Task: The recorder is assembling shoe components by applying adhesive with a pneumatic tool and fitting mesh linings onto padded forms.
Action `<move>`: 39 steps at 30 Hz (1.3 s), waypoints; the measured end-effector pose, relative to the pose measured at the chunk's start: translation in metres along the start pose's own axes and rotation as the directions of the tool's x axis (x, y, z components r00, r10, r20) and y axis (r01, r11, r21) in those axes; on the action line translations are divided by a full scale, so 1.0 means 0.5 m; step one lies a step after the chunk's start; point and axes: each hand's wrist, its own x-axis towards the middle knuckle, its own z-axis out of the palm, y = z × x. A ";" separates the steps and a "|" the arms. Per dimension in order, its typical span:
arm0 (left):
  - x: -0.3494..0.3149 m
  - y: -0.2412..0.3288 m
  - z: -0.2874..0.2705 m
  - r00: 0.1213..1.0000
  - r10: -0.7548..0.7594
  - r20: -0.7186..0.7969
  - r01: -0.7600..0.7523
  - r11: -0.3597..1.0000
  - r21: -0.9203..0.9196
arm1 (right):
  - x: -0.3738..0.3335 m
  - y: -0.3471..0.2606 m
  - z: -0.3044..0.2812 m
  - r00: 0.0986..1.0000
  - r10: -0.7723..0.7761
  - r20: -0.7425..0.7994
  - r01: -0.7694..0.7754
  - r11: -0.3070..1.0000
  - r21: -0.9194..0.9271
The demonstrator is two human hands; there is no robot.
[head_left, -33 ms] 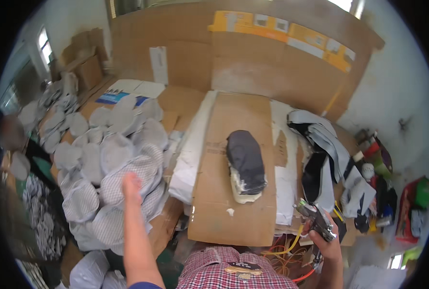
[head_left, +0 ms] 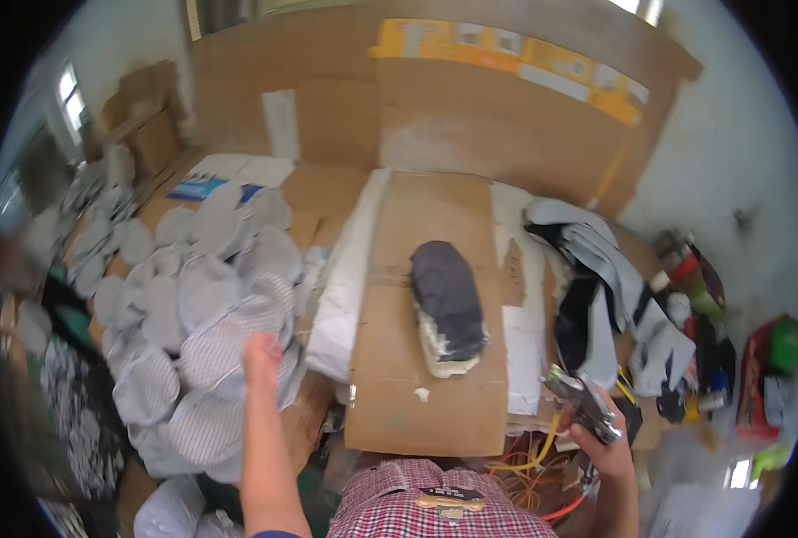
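My left hand (head_left: 263, 356) is over a heap of grey striped padded pieces (head_left: 206, 345) on the left, its fingers curled; whether cloth is pinched in them is hidden. On the right, my right hand (head_left: 607, 448) is wrapped round a metal spray gun (head_left: 585, 405) with a hose, held off the front right of the cardboard. A rounded, oblong pad (head_left: 448, 291) with a dark grey top and cream, rough-edged foam lies in the middle of the cardboard sheet (head_left: 390, 403), apart from both hands.
Grey and black fabric strips (head_left: 609, 269) hang over the right side. Beyond them are bottles and coloured items (head_left: 690, 287) by the wall. An upright cardboard panel (head_left: 336, 117) closes off the back. Orange hoses (head_left: 529, 484) lie below the front edge. At far left is a blurred person (head_left: 22, 260).
The bench and everything on it have shifted slightly left in the picture. My left hand appears a little further right over the heap. The right hand still holds the spray gun.
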 end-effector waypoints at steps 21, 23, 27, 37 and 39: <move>-0.487 -0.333 0.665 0.365 -0.116 0.924 -0.794 0.479 0.374 | 0.130 0.371 -0.275 0.867 -0.343 -0.361 -0.018 0.702 -0.712; -0.537 -0.395 0.734 0.165 -0.052 0.985 -0.924 0.342 0.173 | 0.090 0.391 -0.326 0.909 -0.281 -0.306 -0.056 0.647 -0.761; -0.562 -0.478 0.824 -0.187 -0.111 0.976 -0.928 0.346 -0.139 | 0.059 0.429 -0.354 0.947 -0.133 -0.291 -0.165 0.577 -0.800; -0.476 -0.437 0.870 0.154 -0.576 0.803 -0.702 0.508 0.499 | 0.048 0.570 -0.385 0.901 -0.219 -0.374 -0.213 0.528 -0.822; -0.484 -0.447 0.862 0.199 -0.619 0.759 -0.727 0.427 0.539 | 0.037 0.597 -0.388 0.646 -0.231 -0.728 -0.255 0.833 -0.491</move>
